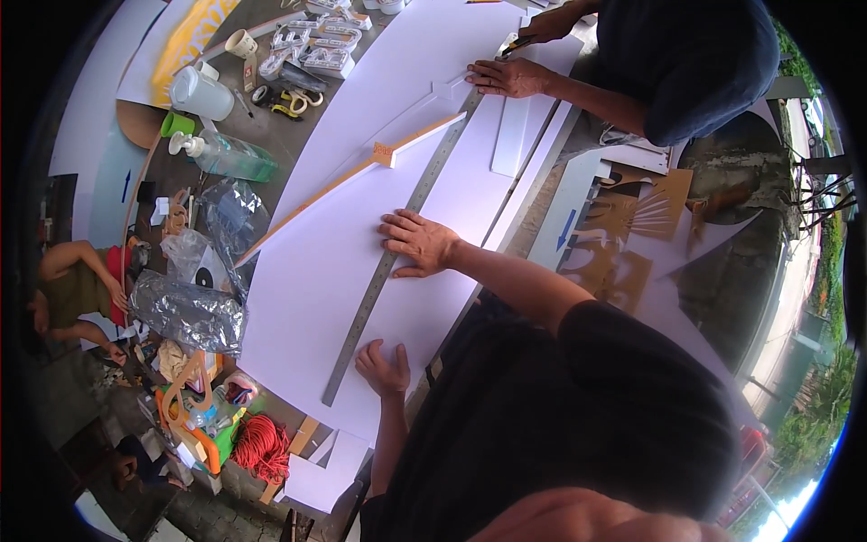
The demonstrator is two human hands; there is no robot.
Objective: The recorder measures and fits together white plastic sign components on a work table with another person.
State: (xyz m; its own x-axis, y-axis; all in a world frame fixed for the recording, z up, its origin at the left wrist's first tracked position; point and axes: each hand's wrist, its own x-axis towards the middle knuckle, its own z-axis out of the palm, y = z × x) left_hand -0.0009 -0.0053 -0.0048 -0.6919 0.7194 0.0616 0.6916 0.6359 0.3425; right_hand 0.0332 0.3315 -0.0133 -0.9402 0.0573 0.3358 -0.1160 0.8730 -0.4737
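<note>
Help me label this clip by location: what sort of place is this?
Probably a craft workshop: a long metal ruler on a white sheet, tape rolls, and a cutter in a co-worker's hand.

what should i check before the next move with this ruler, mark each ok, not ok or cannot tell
1. Right hand on the ruler: ok, laid across it.
2. Left hand on the ruler: cannot tell, fingertips close beside its edge.
3. Ruler lying on the sheet: ok.
4. Both your hands away from the knife: ok, they are well down the ruler.
5. Co-worker's free hand away from the knife: not ok, it looks close to the tip.
6. Strip clear of the ruler: cannot tell, one end is right by it.
</note>
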